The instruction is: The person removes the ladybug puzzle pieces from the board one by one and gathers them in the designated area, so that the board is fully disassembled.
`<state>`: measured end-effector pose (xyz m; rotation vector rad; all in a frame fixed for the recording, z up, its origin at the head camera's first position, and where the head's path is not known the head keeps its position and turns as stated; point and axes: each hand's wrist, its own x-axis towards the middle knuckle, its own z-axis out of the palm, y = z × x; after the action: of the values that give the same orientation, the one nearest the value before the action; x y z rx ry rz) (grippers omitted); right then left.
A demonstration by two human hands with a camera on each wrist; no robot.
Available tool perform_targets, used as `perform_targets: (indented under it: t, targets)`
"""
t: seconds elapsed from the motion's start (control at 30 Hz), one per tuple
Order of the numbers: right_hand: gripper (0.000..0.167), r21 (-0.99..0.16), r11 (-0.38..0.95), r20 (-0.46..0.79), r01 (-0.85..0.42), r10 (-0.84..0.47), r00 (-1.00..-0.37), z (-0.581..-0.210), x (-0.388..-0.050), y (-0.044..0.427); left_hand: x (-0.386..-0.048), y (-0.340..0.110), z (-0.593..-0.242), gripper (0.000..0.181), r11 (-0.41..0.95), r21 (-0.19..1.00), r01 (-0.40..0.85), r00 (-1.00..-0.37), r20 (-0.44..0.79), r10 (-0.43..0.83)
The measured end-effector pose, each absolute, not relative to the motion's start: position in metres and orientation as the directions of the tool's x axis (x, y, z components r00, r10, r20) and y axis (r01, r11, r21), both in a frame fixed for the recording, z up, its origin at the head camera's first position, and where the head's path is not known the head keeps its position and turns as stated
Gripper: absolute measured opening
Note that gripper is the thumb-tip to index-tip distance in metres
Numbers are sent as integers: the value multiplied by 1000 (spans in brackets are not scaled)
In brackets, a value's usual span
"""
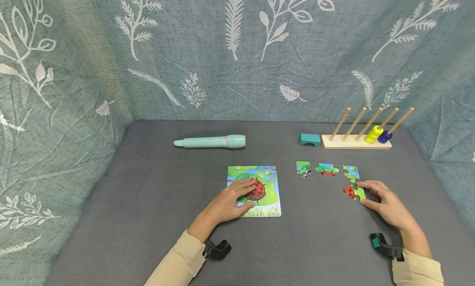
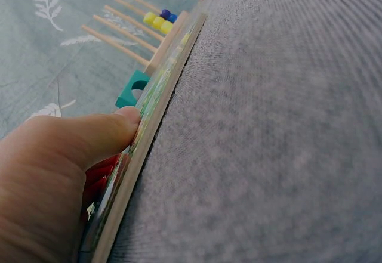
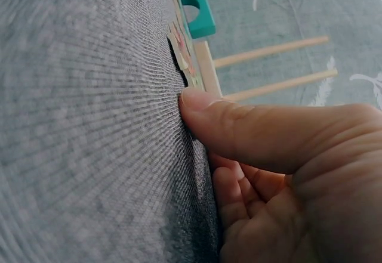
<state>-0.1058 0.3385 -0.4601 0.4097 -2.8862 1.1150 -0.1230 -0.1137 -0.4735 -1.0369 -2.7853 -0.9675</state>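
A square ladybug puzzle board (image 1: 272, 199) lies flat on the table. My left hand (image 1: 231, 201) rests on its left part, fingers extended over the picture and covering some of the ladybug. In the left wrist view, the thumb (image 2: 113, 133) lies along the board's top near its wooden edge. At the right, my right hand (image 1: 386, 205) pinches a red and green puzzle piece (image 1: 359, 192) between thumb and fingers, low at the table. Beyond it lie three more loose pieces: a blue and green one (image 1: 351, 171), a middle one (image 1: 327, 169) and a green one (image 1: 303, 167).
Toward the back right stands a wooden peg stand (image 1: 343, 143) with yellow beads (image 1: 374, 135) and dark blue beads (image 1: 385, 136). Left of it sits a teal arch block (image 1: 309, 139). A mint-green pen-shaped object (image 1: 209, 142) lies behind the board. A patterned cloth (image 1: 208, 50) hangs behind the table.
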Motion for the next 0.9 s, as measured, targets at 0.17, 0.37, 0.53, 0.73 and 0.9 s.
perform_targets:
  t: [0.17,0.37,0.53,0.73,0.9]
  targets:
    - [44,-665,706,101,-244,-239,-966,-460,-107,340,-122,-113,-473,53,590,544,597,-780,222,585]
    - [48,-699,677,99,-231,-228,-969,-461,-107,340,-121,-113,-474,53,594,545,592,-783,215,583]
    - [52,-732,657,70,-178,-187,-980,-461,-106,339,-120,-113,-475,53,592,548,591,-784,219,581]
    - [57,-744,653,53,-142,-153,-987,-462,-105,337,-120,-112,-476,53,595,543,593,-785,223,578]
    - [59,-761,634,63,-138,-140,-988,-462,-104,338,-119,-111,-477,54,602,536,592,-786,219,578]
